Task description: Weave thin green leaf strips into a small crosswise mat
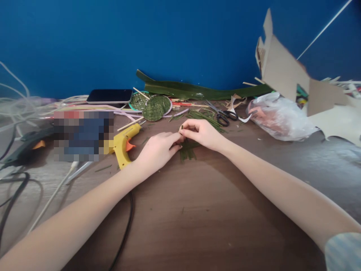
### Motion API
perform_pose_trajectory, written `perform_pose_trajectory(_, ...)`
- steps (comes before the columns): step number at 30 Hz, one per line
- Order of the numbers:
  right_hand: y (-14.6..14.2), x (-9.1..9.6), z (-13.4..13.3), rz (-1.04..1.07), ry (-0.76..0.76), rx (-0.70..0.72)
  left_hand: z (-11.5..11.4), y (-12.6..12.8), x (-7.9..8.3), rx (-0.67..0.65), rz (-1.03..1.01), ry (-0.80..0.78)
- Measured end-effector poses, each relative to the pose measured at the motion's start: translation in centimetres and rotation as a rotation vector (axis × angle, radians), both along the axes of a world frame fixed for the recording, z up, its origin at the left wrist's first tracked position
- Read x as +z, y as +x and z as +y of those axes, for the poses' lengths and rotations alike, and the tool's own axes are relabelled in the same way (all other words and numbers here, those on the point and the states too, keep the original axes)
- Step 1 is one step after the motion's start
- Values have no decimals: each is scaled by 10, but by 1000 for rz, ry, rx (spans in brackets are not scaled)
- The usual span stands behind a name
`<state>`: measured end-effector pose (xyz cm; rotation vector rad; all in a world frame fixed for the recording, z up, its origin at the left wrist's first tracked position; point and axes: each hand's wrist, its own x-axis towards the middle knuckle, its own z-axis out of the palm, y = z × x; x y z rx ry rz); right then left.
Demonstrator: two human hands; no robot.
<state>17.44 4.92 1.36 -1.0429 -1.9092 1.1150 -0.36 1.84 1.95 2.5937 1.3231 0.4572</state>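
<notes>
My right hand (204, 133) has thumb and index finger pressed together, pinching the end of a narrow green strip. My left hand (158, 150) meets it with fingers bent; whether they grip, I cannot tell. The woven leaf strips (188, 153) lie below the meeting point, on the bench (214, 226), partly covered by my hands.

Obstructions noted: yellow glue gun (120, 141) just beside my left wrist, its handle end against the forearm's outline; a black cord (128, 226) emerging below that same forearm. Loose leaf strips (205, 117) lie directly behind my right hand, with black-handled scissors (223, 119) beyond.

Farther back: green woven disc (155, 108), black-screened phone (109, 95), long folded leaf (191, 90) along the blue wall (180, 37). To the right, a clear plastic bag (278, 118) sits before upright cardboard (284, 64).
</notes>
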Motion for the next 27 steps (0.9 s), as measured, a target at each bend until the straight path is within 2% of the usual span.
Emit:
perform_pose_trajectory(7,2,-3,1,7,2,-7,-3,1,-1,33,72,92)
perform_pose_trajectory(15,4,0,-1,-39,-55,-67,-3,1,3,105,30,34)
perform_pose_trajectory(21,9,4,1,-175,23,-88,-2,1,4,105,34,45)
perform_pose_trajectory(27,13,8,0,-338,26,-32,-1,0,1,86,25,87)
